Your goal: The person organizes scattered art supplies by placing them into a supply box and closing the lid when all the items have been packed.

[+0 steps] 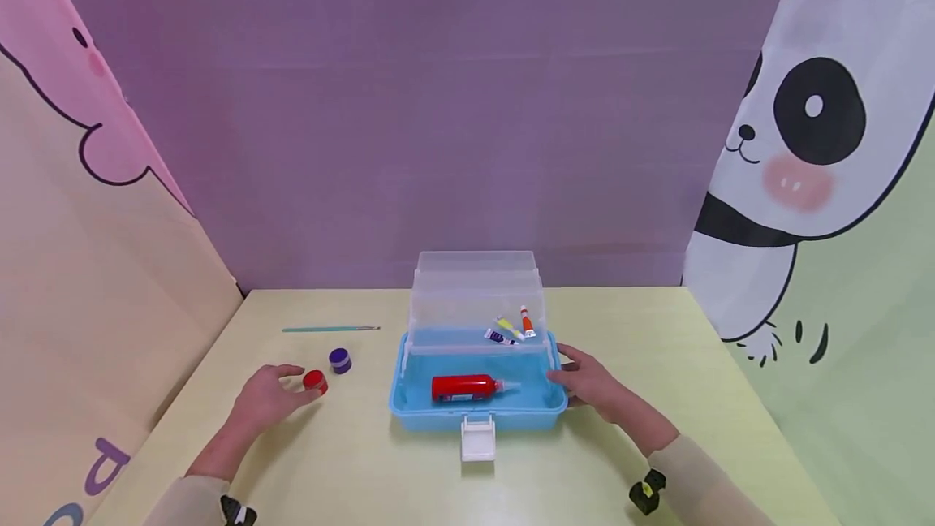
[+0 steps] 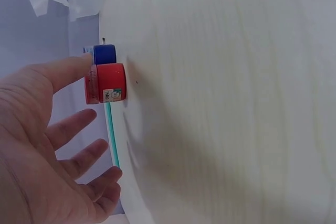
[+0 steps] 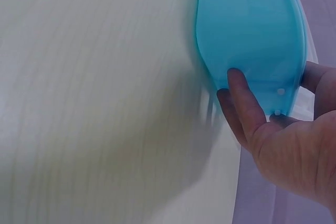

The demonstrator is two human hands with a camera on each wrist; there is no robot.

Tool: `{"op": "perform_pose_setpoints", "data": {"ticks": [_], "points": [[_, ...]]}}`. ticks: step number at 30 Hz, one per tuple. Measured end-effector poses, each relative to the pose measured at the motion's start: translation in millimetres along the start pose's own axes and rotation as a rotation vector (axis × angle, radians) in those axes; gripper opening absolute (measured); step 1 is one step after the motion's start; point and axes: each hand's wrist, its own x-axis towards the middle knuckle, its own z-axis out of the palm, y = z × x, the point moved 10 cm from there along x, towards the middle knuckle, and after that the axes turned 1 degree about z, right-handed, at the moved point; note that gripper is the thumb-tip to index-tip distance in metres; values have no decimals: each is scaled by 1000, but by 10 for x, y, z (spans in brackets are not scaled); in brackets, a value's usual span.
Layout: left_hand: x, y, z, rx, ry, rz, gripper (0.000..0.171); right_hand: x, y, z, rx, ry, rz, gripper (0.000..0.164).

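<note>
A red-lidded jar stands on the table between the spread thumb and fingers of my left hand. In the left wrist view the thumb is by the lid of the red jar, and the other fingers are apart from it. Just behind is a purple-blue jar. My right hand holds the right end of a light blue plastic box, thumb at the rim and fingers against the outer wall. Inside the box lies a red bottle with a clear pointed nozzle.
The box's clear lid stands raised at the back. Small paint tubes, one orange-red, are seen at the box's back right. A white latch hangs in front. A teal paintbrush lies behind the jars. Printed cloth walls enclose the table.
</note>
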Motion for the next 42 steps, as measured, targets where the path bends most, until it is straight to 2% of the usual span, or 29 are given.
{"op": "perform_pose_setpoints", "data": {"ticks": [7, 14, 20, 26, 34, 42], "points": [[14, -23, 30, 31, 5, 26, 69, -12, 5, 11, -19, 1, 1, 68], [62, -173, 163, 34, -15, -37, 62, -20, 34, 9, -15, 7, 15, 68], [45, -260, 174, 48, 5, -75, 62, -3, 28, 36, 10, -15, 7, 67], [44, -199, 132, 57, 38, -45, 65, -8, 6, 41, 0, -14, -2, 66], [85, -184, 123, 59, 58, -40, 66, -14, -11, 11, -24, -3, -2, 66], [88, -124, 11, 81, 89, 24, 61, -2, -8, 1, 3, 3, -3, 65]]}}
